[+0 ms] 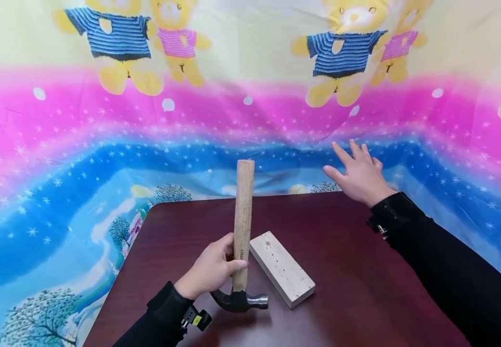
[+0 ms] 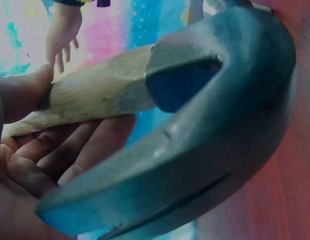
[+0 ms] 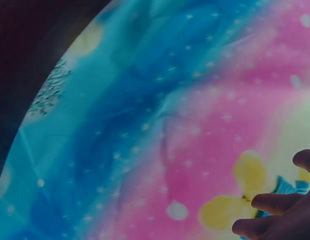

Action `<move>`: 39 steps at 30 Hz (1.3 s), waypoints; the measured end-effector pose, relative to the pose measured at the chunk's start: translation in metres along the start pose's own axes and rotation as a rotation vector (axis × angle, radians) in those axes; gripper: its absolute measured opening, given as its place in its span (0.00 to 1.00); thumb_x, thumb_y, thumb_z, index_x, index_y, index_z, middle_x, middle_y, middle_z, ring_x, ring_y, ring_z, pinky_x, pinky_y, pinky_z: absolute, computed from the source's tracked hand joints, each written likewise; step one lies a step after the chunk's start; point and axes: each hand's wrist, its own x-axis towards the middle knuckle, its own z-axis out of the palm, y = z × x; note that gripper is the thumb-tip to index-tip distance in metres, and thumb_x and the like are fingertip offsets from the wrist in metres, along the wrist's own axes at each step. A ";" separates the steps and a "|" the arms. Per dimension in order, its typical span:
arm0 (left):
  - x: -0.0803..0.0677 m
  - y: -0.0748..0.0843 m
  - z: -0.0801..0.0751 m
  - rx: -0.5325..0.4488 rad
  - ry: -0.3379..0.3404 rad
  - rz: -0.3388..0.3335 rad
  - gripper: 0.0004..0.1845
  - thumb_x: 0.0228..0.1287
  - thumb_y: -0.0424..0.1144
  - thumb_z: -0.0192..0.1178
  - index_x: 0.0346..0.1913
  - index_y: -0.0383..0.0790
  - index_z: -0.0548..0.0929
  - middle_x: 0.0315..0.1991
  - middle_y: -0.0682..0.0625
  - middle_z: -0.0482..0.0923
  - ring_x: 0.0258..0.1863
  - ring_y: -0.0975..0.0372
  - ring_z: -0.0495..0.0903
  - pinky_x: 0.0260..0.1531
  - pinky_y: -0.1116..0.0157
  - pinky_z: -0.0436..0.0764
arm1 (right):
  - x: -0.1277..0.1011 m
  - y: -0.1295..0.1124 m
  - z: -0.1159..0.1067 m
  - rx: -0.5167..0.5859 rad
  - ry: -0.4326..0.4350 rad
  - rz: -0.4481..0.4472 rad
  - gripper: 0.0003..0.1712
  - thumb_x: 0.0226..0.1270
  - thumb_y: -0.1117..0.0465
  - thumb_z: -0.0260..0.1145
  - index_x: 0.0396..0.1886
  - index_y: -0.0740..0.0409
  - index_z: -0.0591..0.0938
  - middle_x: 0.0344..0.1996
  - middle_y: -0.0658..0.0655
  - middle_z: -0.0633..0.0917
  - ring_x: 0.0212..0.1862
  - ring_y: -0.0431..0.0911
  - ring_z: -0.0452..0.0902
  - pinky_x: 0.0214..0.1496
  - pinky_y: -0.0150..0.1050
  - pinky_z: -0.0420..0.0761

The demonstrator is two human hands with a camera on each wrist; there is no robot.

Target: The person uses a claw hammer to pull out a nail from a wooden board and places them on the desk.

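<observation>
A claw hammer (image 1: 243, 212) stands nearly upright in the head view, wooden handle up and dark metal head down. My left hand (image 1: 209, 267) grips its handle low, just above the head. In the left wrist view the hammer's claw (image 2: 185, 165) fills the foreground, with thumb and fingers around the handle behind it. To the hammer's right, a pale wooden block (image 1: 282, 270) lies flat and slanted on the table. My right hand (image 1: 358, 176) is raised over the table's far right edge, fingers spread, holding nothing. Its fingertips (image 3: 275, 202) show at the right wrist view's lower right.
The dark red-brown table (image 1: 354, 299) carries the block. Behind it and along both sides hangs a printed cloth (image 1: 250, 125) with bears, snowflakes and trees, close to the table's far edge.
</observation>
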 end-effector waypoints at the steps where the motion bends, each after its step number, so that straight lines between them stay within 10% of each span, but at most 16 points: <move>1: -0.002 -0.003 -0.001 -0.018 0.001 -0.020 0.23 0.69 0.35 0.64 0.62 0.35 0.71 0.45 0.41 0.83 0.40 0.58 0.84 0.31 0.60 0.84 | 0.001 0.004 0.002 -0.010 -0.004 0.010 0.46 0.73 0.27 0.42 0.82 0.38 0.42 0.78 0.65 0.37 0.75 0.63 0.20 0.66 0.72 0.29; 29: -0.045 -0.085 0.005 -0.482 -0.073 -0.327 0.18 0.67 0.25 0.59 0.55 0.21 0.67 0.35 0.30 0.83 0.31 0.47 0.86 0.24 0.53 0.85 | 0.025 0.074 0.025 -0.110 -0.111 0.191 0.54 0.68 0.22 0.35 0.82 0.47 0.38 0.74 0.74 0.28 0.68 0.72 0.10 0.57 0.77 0.22; 39: -0.042 -0.091 -0.002 -0.060 -0.031 -0.350 0.08 0.61 0.34 0.70 0.34 0.33 0.82 0.21 0.50 0.79 0.16 0.63 0.73 0.17 0.66 0.72 | 0.028 0.080 0.028 -0.104 -0.135 0.216 0.56 0.67 0.21 0.33 0.81 0.53 0.40 0.73 0.76 0.28 0.68 0.73 0.12 0.57 0.78 0.23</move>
